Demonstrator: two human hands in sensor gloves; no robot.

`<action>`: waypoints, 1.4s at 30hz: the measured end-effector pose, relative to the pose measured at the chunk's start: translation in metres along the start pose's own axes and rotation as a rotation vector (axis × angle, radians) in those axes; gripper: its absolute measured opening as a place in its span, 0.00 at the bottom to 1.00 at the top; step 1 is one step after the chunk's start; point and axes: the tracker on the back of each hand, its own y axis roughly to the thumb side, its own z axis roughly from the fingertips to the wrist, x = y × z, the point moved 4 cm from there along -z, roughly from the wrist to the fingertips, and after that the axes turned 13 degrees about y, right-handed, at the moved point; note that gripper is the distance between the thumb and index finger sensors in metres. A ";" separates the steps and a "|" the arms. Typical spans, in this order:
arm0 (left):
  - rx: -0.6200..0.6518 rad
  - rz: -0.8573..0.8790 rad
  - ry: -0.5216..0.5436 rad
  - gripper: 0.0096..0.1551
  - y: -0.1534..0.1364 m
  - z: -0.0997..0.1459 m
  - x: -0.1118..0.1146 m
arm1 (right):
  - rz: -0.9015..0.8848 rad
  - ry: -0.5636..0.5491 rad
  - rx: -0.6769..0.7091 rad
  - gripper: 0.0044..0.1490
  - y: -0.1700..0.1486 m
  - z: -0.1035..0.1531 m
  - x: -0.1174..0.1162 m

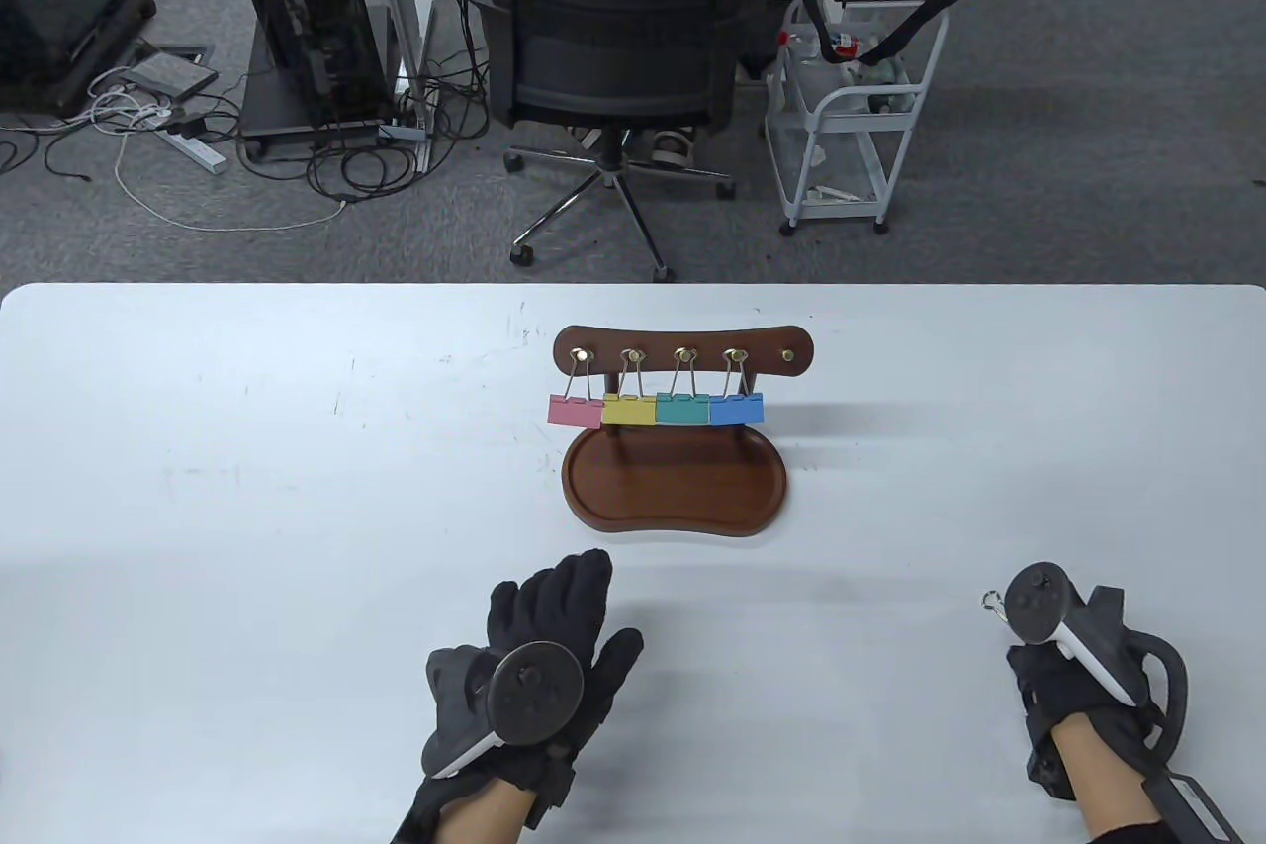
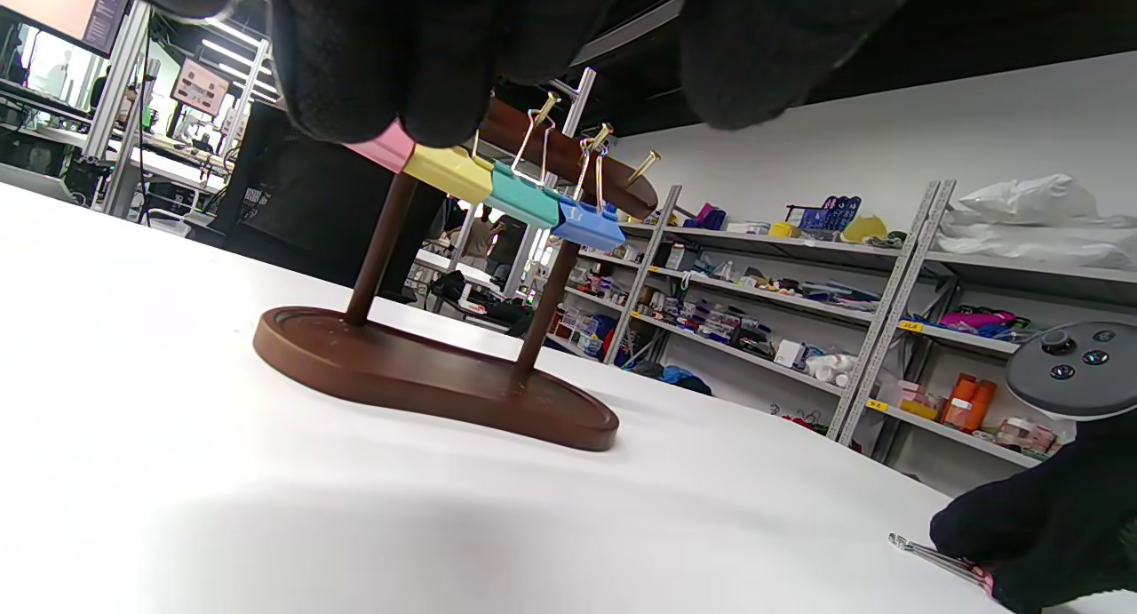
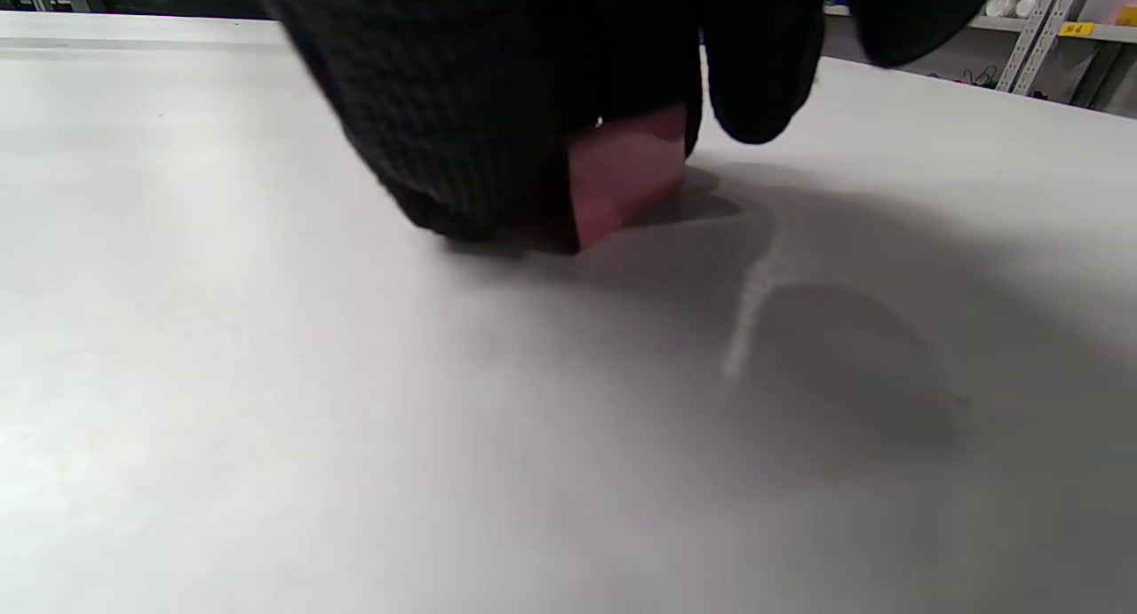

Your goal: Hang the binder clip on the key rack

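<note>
A brown wooden key rack (image 1: 684, 349) stands on a brown tray base (image 1: 676, 486) mid-table. Pink (image 1: 575, 410), yellow (image 1: 628, 411), teal (image 1: 681, 409) and blue (image 1: 737, 408) binder clips hang from its left four hooks; the rightmost hook (image 1: 788, 355) is bare. My right hand (image 1: 1048, 676) rests on the table at the right and grips a pink binder clip (image 3: 622, 174) against the surface; its wire handle (image 1: 992, 603) sticks out to the left. My left hand (image 1: 539, 646) lies flat on the table below the tray, fingers spread and holding nothing.
The white table (image 1: 247, 488) spreads wide on both sides of the rack. Beyond its far edge stand an office chair (image 1: 618, 43) and a white trolley (image 1: 851, 112).
</note>
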 end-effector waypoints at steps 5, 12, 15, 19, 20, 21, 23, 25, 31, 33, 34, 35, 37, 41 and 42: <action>0.000 0.001 -0.001 0.48 0.000 0.000 0.000 | -0.005 -0.012 0.011 0.45 0.000 -0.001 0.000; -0.002 0.000 -0.002 0.48 0.000 0.000 0.000 | -0.036 -0.048 0.028 0.45 -0.001 0.002 0.007; -0.003 0.001 -0.003 0.48 0.000 0.000 0.000 | -0.050 -0.073 0.051 0.45 0.000 0.007 0.012; -0.003 0.000 -0.005 0.48 0.000 0.000 0.000 | -0.087 -0.133 0.105 0.45 0.005 0.019 0.026; -0.002 0.001 -0.005 0.48 0.000 0.000 0.000 | -0.101 -0.153 0.121 0.46 0.006 0.022 0.031; -0.002 0.001 -0.005 0.48 0.000 0.000 0.000 | -0.108 -0.165 0.128 0.46 0.006 0.024 0.033; -0.002 0.000 -0.005 0.48 0.000 0.000 0.000 | -0.137 -0.204 0.148 0.46 0.007 0.031 0.043; -0.004 0.002 -0.006 0.48 -0.001 0.000 0.000 | -0.177 -0.244 0.171 0.46 0.008 0.037 0.053; -0.005 -0.001 -0.006 0.48 0.000 0.000 0.000 | -0.280 -0.371 0.226 0.46 0.012 0.055 0.079; -0.003 -0.002 -0.007 0.48 0.000 0.000 0.000 | -0.318 -0.415 0.252 0.46 0.016 0.062 0.088; -0.003 -0.002 -0.007 0.48 0.000 0.000 0.000 | -0.322 -0.422 0.260 0.46 0.018 0.065 0.090; -0.003 -0.003 -0.007 0.48 0.000 0.000 0.000 | -0.324 -0.435 0.272 0.46 0.022 0.068 0.094; -0.004 -0.002 -0.006 0.48 0.000 -0.001 0.000 | -0.329 -0.466 0.292 0.46 0.029 0.075 0.101; -0.005 -0.002 -0.008 0.48 0.000 -0.001 0.000 | -0.359 -0.500 0.335 0.46 0.042 0.085 0.114; -0.005 -0.002 -0.007 0.48 0.000 -0.001 0.000 | -0.361 -0.507 0.341 0.46 0.045 0.087 0.117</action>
